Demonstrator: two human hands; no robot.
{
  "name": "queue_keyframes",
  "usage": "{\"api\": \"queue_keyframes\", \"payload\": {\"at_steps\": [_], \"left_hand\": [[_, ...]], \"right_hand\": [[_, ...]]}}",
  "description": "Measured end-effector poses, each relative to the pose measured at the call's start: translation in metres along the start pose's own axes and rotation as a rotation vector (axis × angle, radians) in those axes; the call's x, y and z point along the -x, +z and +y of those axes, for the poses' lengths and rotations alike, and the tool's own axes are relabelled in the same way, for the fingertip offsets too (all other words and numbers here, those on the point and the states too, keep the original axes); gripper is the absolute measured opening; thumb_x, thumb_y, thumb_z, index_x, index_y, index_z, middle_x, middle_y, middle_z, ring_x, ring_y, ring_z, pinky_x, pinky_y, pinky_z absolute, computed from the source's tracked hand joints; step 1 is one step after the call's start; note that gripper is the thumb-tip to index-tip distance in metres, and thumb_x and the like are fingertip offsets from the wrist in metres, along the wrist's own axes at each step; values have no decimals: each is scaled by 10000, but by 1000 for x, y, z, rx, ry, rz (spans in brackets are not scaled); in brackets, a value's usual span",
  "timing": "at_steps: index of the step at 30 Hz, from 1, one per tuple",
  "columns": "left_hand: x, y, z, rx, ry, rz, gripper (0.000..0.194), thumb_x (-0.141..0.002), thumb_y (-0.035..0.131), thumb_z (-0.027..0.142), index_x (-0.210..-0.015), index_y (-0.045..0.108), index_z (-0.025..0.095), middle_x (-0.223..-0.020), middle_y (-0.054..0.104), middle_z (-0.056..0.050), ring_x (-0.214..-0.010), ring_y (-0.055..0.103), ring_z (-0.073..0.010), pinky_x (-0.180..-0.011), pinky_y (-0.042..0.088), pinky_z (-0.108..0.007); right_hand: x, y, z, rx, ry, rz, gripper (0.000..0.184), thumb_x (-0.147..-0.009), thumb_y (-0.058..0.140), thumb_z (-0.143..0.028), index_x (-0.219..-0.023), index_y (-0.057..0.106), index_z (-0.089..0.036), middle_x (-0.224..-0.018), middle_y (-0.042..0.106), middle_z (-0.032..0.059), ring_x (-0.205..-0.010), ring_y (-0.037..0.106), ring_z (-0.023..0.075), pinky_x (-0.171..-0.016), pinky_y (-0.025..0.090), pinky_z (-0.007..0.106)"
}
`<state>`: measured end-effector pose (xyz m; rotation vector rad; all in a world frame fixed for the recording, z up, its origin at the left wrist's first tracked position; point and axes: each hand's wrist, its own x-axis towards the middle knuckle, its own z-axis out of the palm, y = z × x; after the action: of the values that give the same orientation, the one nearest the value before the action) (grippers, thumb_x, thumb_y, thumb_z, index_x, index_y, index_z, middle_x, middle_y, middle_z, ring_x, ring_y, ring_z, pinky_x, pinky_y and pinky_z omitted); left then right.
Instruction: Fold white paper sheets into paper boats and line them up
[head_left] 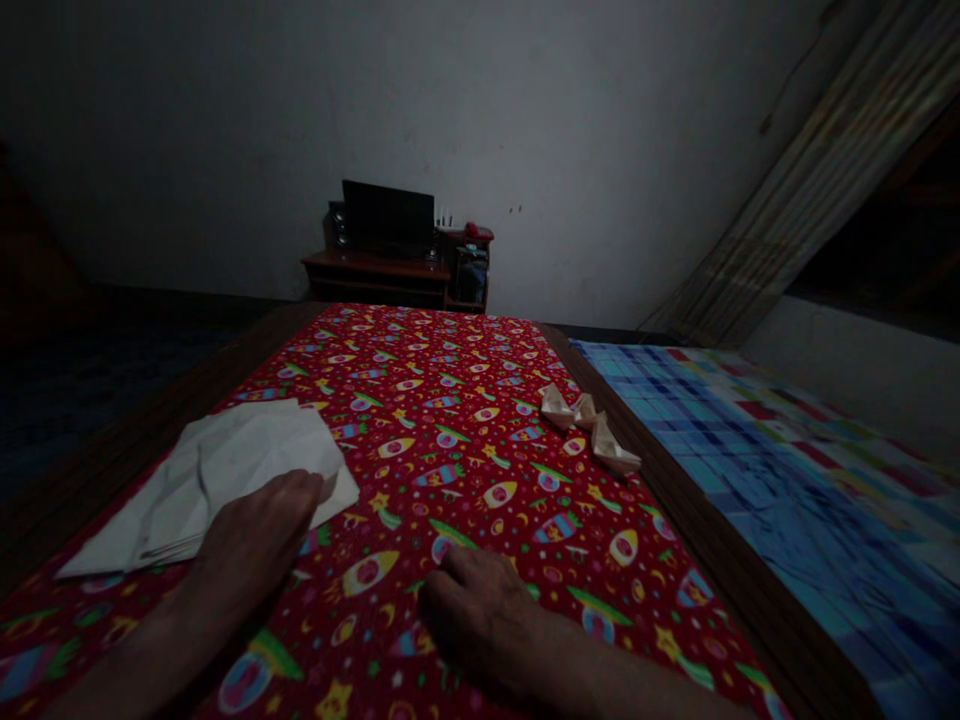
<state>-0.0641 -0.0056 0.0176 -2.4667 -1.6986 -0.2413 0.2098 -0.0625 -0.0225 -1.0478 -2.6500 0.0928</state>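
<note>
A loose stack of white paper sheets (247,450) lies on the left part of the table, its edges uneven. My left hand (262,525) is over the stack's near right edge, fingers curled at a paper corner; the fingertips are mostly hidden. To its right, my right hand (480,610) rests curled on the red patterned tablecloth (450,470). Its fingers are bent under, and I cannot see whether anything is in them. Near the table's right edge sit several small folded paper pieces (615,448), shaped like little boats and touching or nearly touching one another.
Beyond the table's far end, a dark monitor (388,218) with speakers stands on a wooden desk (375,268). A red telephone (474,231) is beside it. On the right are a blue checked bedspread (720,450) and a hanging curtain (795,190). The room is dim.
</note>
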Motion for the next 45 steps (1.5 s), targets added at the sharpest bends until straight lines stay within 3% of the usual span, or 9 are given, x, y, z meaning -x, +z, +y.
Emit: {"api": "queue_keyframes", "payload": {"at_steps": [5, 10, 15, 20, 27, 31, 38, 42, 45], "left_hand": [[-2, -18, 25, -132, 141, 24, 229, -823, 360, 40, -845, 562, 146, -856, 616, -96, -783, 597, -243, -663, 456, -340], [11, -4, 63, -90, 396, 127, 259, -784, 415, 12, -946, 564, 149, -914, 638, -87, -807, 599, -223, -717, 466, -331], [24, 9, 89, 7, 557, 155, 194, -812, 420, 46, -913, 537, 163, -774, 614, -37, -661, 572, -183, -604, 441, -288], [18, 9, 80, 128, 472, 179, 109, -840, 467, 107, -875, 540, 179, -770, 620, -32, -699, 588, -201, -637, 460, -319], [3, 27, 42, 307, 508, 194, 531, -733, 406, -4, -1205, 527, 207, -1189, 618, -46, -1085, 559, -183, -920, 456, -327], [-1, 41, 38, 301, 545, 252, 470, -776, 413, 12, -1163, 580, 220, -1168, 642, -42, -1071, 581, -173, -898, 485, -323], [8, 46, 46, 241, 576, 243, 402, -833, 387, 27, -1141, 585, 191, -1131, 656, -58, -1054, 588, -176, -868, 510, -317], [11, 47, 49, 244, 542, 223, 433, -821, 372, 8, -1149, 581, 199, -1166, 632, -60, -1098, 556, -175, -898, 497, -316], [11, 47, 50, 266, 526, 226, 455, -803, 366, -9, -1145, 582, 198, -1160, 633, -61, -1098, 555, -172, -902, 495, -318]], "right_hand": [[0, 10, 6, -56, -10, 115, 71, -854, 497, -224, -918, 503, -196, -844, 558, 29, -683, 477, 134, -578, 391, 242], [-6, 2, 12, 106, -67, 460, 434, -876, 489, -186, -1296, 383, -172, -1238, 487, 176, -1128, 474, 245, -833, 477, 376], [-11, 2, 15, 131, -160, 400, 258, -909, 416, -183, -1137, 532, -150, -1161, 577, 167, -1054, 534, 235, -791, 512, 383], [-4, 1, 32, -88, -161, 406, 252, -905, 402, -116, -1094, 568, -135, -1020, 664, 109, -954, 601, 172, -792, 531, 297], [12, -21, 51, -639, -49, 351, 165, -891, 481, -168, -967, 628, -172, -1046, 663, 99, -981, 626, 147, -818, 524, 267], [18, -27, 51, -768, 13, 303, 193, -875, 477, -155, -922, 662, -182, -1022, 680, 78, -979, 631, 153, -846, 510, 287], [7, -51, 108, -250, 350, 468, 274, -841, 471, -161, -1043, 653, -196, -971, 696, 74, -883, 648, 181, -779, 513, 315], [-5, -76, 162, 330, 534, 204, 316, -871, 450, -174, -1147, 604, -173, -1209, 591, 134, -1013, 577, 227, -839, 456, 345], [-6, -84, 184, 414, 584, 121, 351, -870, 459, -185, -1203, 568, -159, -1259, 552, 146, -1097, 514, 258, -896, 397, 370]]}}
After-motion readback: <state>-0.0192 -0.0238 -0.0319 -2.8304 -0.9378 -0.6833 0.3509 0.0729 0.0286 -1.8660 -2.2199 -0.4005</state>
